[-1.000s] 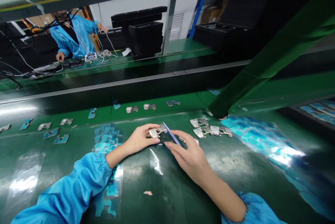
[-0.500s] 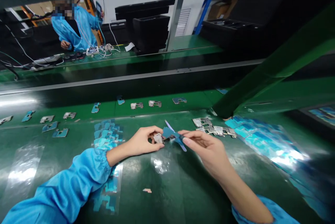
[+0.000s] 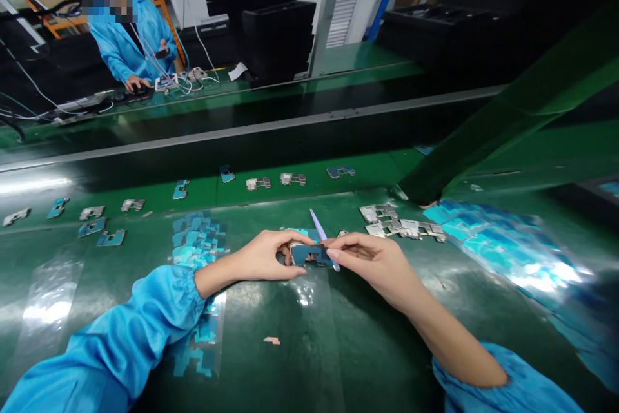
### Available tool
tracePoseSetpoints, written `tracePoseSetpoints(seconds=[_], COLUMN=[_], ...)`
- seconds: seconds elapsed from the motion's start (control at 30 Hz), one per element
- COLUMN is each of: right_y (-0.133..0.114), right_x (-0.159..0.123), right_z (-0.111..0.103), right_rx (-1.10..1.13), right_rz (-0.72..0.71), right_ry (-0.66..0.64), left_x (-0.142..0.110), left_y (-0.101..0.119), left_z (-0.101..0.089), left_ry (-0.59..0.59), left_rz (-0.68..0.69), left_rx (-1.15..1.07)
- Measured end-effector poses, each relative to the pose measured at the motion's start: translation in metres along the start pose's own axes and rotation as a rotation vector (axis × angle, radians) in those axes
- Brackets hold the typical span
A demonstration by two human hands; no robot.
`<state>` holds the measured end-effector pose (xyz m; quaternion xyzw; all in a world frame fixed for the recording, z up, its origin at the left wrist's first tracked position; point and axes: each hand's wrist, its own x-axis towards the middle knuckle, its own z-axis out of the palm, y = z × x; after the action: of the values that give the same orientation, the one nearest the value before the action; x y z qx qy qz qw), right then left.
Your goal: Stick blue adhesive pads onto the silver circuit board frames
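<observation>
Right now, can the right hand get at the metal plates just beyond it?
Probably yes, once it lets go: the right hand is pinching the blue-filmed metal piece, but nothing appears to lie between it and the metal plates on the green surface.

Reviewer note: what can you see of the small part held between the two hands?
This small part looks like a flat metal frame, much of it covered by teal-blue film, held roughly level. The left hand pinches one end; the right hand touches the other. A slim pale blue strip passes its right end. Fingers hide some of it.
</observation>
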<state>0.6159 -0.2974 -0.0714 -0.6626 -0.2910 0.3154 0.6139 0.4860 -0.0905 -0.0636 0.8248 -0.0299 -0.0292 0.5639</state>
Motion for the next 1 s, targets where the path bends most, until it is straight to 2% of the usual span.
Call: tracePoseSetpoints(seconds=[0.13, 0.23, 0.4, 1.0], right_y=[0.005, 0.002, -0.001, 0.021], right_x=[0.002, 0.003, 0.002, 0.003], right_z=[0.003, 0.007, 0.011, 0.009], right_rx=[0.006, 0.005, 0.036, 0.029], right_rz=[0.000, 0.001, -0.006, -0.017], right_ry=[0.049, 0.080, 0.095, 0.134], left_x=[0.001, 0.001, 0.000, 0.001], left_y=[-0.004, -0.006, -0.005, -0.007], left_z=[0.001, 0.005, 0.008, 0.010], left_ry=[0.093, 0.158, 0.196, 0.200], left_rz=[0.048, 0.028, -0.037, -0.066], left_rx=[0.064, -0.034, -0.172, -0.236])
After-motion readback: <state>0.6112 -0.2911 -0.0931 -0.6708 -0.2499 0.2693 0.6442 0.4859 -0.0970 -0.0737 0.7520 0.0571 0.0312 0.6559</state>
